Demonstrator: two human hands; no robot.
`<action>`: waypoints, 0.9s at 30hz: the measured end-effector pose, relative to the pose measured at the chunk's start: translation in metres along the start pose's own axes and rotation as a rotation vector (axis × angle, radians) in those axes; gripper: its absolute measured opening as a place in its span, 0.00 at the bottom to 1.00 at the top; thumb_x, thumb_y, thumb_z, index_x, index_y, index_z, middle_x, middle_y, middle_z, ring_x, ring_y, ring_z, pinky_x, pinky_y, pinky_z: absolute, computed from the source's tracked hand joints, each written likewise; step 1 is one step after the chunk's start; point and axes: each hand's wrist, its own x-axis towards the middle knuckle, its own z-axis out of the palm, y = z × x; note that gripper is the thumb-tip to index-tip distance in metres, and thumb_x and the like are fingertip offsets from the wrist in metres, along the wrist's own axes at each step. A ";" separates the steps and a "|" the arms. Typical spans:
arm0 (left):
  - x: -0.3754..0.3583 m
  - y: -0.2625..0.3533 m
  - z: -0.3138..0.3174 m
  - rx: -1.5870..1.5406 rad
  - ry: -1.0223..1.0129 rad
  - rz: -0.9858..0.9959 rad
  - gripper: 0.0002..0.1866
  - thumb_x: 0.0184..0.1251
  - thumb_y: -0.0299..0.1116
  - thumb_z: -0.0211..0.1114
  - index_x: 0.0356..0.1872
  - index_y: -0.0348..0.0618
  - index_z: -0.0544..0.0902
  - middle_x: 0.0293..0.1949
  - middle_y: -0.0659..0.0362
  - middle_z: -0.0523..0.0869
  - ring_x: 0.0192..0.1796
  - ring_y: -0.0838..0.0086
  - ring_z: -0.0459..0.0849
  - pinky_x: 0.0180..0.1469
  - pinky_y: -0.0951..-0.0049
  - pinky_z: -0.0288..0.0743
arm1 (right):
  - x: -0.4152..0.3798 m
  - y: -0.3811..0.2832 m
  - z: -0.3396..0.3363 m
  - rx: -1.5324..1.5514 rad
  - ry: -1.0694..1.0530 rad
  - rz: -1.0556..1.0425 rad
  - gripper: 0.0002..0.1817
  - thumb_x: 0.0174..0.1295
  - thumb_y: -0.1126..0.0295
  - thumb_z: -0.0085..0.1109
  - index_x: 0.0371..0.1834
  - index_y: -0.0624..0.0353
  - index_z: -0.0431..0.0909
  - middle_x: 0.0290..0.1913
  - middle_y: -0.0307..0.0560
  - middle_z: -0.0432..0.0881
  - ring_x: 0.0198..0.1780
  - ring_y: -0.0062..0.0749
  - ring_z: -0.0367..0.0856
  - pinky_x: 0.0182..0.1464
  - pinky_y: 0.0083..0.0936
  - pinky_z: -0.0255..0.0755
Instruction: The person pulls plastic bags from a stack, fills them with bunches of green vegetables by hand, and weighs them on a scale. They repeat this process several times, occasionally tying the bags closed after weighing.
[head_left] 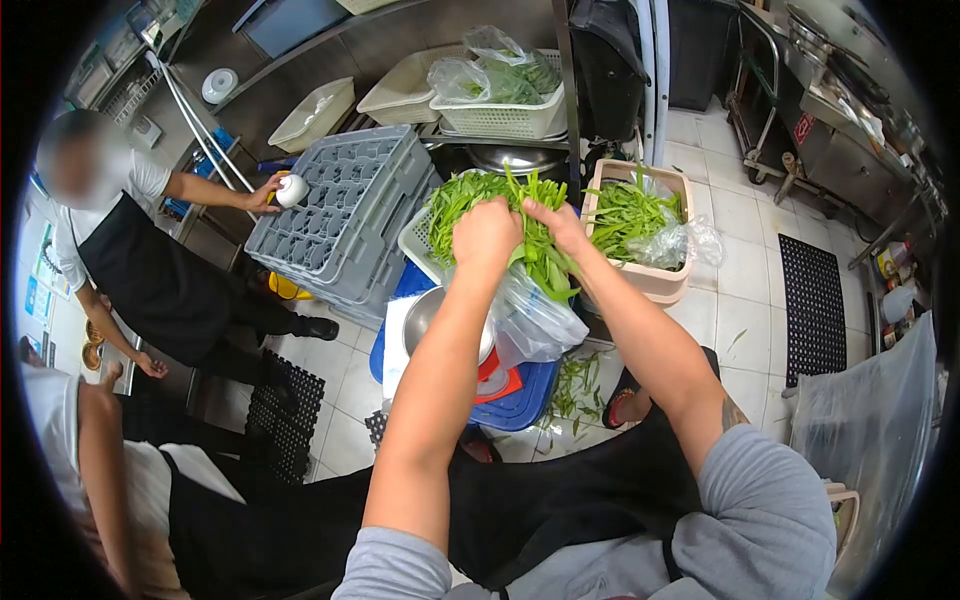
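My left hand (487,232) is a fist closed on a bunch of leafy greens (540,200). Close beside it, my right hand (557,225) grips the same bunch, its thumb along the stems. Leaves hang below both hands over a clear plastic bag (540,325). Behind them, more greens fill a white basket (418,243). Under my left forearm sits a metal bowl (422,318), partly hidden, near something red (497,386) on a blue plastic surface (535,395). To the right, a beige bin (655,284) holds more greens and a plastic bag.
At left, a co-worker's hand (268,193) holds a white cup (291,191) over stacked grey dish racks (340,215). Another person (100,450) stands at lower left. Loose leaves (577,390) litter the tiled floor. A black mat (812,305) lies at right.
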 end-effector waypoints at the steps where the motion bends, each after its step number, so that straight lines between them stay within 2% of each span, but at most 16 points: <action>1: 0.002 0.001 0.002 0.004 0.006 0.014 0.14 0.65 0.40 0.61 0.37 0.39 0.84 0.40 0.46 0.88 0.40 0.49 0.88 0.44 0.51 0.82 | -0.003 0.003 0.003 0.018 -0.048 -0.040 0.23 0.56 0.57 0.75 0.46 0.63 0.83 0.40 0.40 0.86 0.41 0.25 0.82 0.48 0.25 0.75; 3: 0.005 0.004 0.005 -0.017 -0.028 0.043 0.15 0.64 0.41 0.63 0.38 0.39 0.84 0.40 0.45 0.88 0.42 0.48 0.87 0.45 0.51 0.81 | -0.002 0.007 0.005 0.042 -0.085 -0.084 0.23 0.53 0.59 0.78 0.47 0.63 0.83 0.41 0.38 0.87 0.43 0.25 0.82 0.54 0.26 0.73; 5: 0.007 0.009 0.006 -0.060 -0.107 0.074 0.17 0.62 0.42 0.65 0.44 0.39 0.85 0.43 0.43 0.87 0.45 0.47 0.86 0.50 0.50 0.79 | -0.001 0.002 -0.004 -0.023 -0.013 -0.002 0.24 0.52 0.61 0.78 0.48 0.64 0.82 0.42 0.41 0.87 0.43 0.27 0.83 0.52 0.26 0.73; 8: 0.000 -0.008 0.000 -0.293 -0.082 0.359 0.28 0.62 0.50 0.68 0.56 0.37 0.82 0.49 0.40 0.86 0.51 0.49 0.85 0.54 0.55 0.78 | 0.008 0.001 -0.029 0.003 0.030 0.074 0.23 0.52 0.66 0.74 0.48 0.68 0.81 0.42 0.48 0.87 0.41 0.33 0.86 0.48 0.28 0.78; 9: 0.000 -0.012 -0.016 -0.359 -0.205 0.257 0.38 0.59 0.54 0.71 0.65 0.37 0.76 0.56 0.39 0.83 0.56 0.51 0.84 0.59 0.58 0.76 | 0.008 -0.004 -0.034 0.072 0.021 0.082 0.22 0.53 0.66 0.73 0.48 0.68 0.81 0.41 0.49 0.87 0.40 0.34 0.86 0.47 0.30 0.79; 10: -0.003 -0.019 -0.037 -0.331 -0.217 0.265 0.40 0.57 0.53 0.73 0.66 0.37 0.74 0.57 0.41 0.82 0.57 0.53 0.84 0.60 0.59 0.75 | 0.007 -0.010 -0.040 0.141 0.014 0.094 0.21 0.54 0.67 0.72 0.47 0.69 0.81 0.41 0.50 0.87 0.40 0.35 0.87 0.45 0.31 0.81; 11: -0.003 -0.033 -0.052 -0.264 -0.227 0.318 0.41 0.55 0.51 0.75 0.66 0.38 0.74 0.58 0.42 0.82 0.56 0.54 0.84 0.61 0.59 0.75 | 0.006 -0.019 -0.046 0.214 -0.010 0.123 0.20 0.56 0.67 0.69 0.47 0.69 0.80 0.40 0.53 0.87 0.37 0.37 0.87 0.43 0.35 0.83; 12: -0.002 -0.047 -0.067 -0.196 -0.234 0.371 0.41 0.53 0.50 0.76 0.66 0.38 0.75 0.58 0.42 0.82 0.56 0.54 0.84 0.61 0.59 0.74 | 0.018 -0.012 -0.066 0.298 -0.025 0.235 0.22 0.57 0.61 0.67 0.47 0.67 0.81 0.40 0.52 0.87 0.36 0.39 0.87 0.44 0.37 0.82; 14: -0.008 -0.058 -0.116 -0.126 -0.364 0.358 0.34 0.53 0.46 0.76 0.59 0.37 0.80 0.56 0.40 0.83 0.60 0.50 0.81 0.63 0.59 0.73 | -0.003 -0.054 -0.059 0.369 -0.083 0.292 0.24 0.56 0.55 0.65 0.46 0.65 0.81 0.40 0.52 0.87 0.37 0.41 0.87 0.45 0.37 0.82; 15: -0.011 -0.060 -0.141 -0.097 -0.416 0.326 0.29 0.54 0.42 0.74 0.56 0.38 0.82 0.52 0.41 0.85 0.56 0.51 0.83 0.60 0.59 0.75 | -0.013 -0.068 -0.056 0.350 -0.082 0.214 0.25 0.55 0.52 0.65 0.47 0.62 0.82 0.39 0.51 0.87 0.37 0.43 0.87 0.47 0.38 0.82; 16: -0.013 -0.066 -0.160 -0.068 -0.463 0.292 0.24 0.55 0.38 0.73 0.52 0.39 0.84 0.47 0.41 0.86 0.53 0.52 0.85 0.57 0.58 0.77 | -0.020 -0.078 -0.058 0.348 -0.021 0.237 0.22 0.57 0.54 0.64 0.46 0.60 0.82 0.39 0.50 0.87 0.38 0.40 0.87 0.46 0.37 0.83; 18: -0.019 -0.086 -0.176 -0.061 -0.206 0.131 0.16 0.57 0.32 0.68 0.47 0.39 0.85 0.40 0.42 0.87 0.46 0.51 0.87 0.51 0.57 0.78 | -0.030 -0.096 -0.060 0.482 -0.152 0.250 0.20 0.59 0.55 0.63 0.46 0.59 0.83 0.39 0.47 0.87 0.38 0.36 0.87 0.46 0.35 0.83; 20: -0.030 -0.087 -0.185 0.003 0.217 -0.032 0.15 0.58 0.32 0.67 0.45 0.37 0.84 0.37 0.42 0.87 0.43 0.48 0.87 0.48 0.56 0.79 | -0.041 -0.105 -0.060 0.444 -0.089 0.163 0.19 0.60 0.56 0.62 0.46 0.60 0.83 0.39 0.47 0.88 0.39 0.35 0.87 0.46 0.34 0.83; 21: -0.033 -0.083 -0.186 0.020 0.312 -0.100 0.14 0.60 0.35 0.66 0.43 0.36 0.84 0.34 0.41 0.87 0.41 0.47 0.87 0.45 0.54 0.78 | -0.047 -0.110 -0.059 0.422 -0.058 0.120 0.19 0.61 0.56 0.62 0.46 0.60 0.83 0.39 0.47 0.88 0.39 0.34 0.87 0.46 0.34 0.83; 24: -0.037 -0.073 -0.151 -0.150 0.371 -0.118 0.15 0.62 0.38 0.65 0.41 0.37 0.83 0.30 0.42 0.86 0.37 0.46 0.86 0.42 0.52 0.78 | -0.080 -0.120 -0.049 0.352 -0.004 0.100 0.19 0.61 0.56 0.61 0.46 0.60 0.83 0.40 0.47 0.88 0.40 0.35 0.88 0.46 0.34 0.84; 27: -0.054 -0.026 -0.103 -0.199 0.365 -0.121 0.13 0.65 0.40 0.63 0.34 0.39 0.79 0.25 0.42 0.83 0.31 0.43 0.83 0.37 0.46 0.75 | -0.121 -0.112 -0.036 0.353 -0.083 0.206 0.21 0.60 0.59 0.62 0.51 0.61 0.81 0.43 0.48 0.87 0.42 0.35 0.87 0.48 0.34 0.83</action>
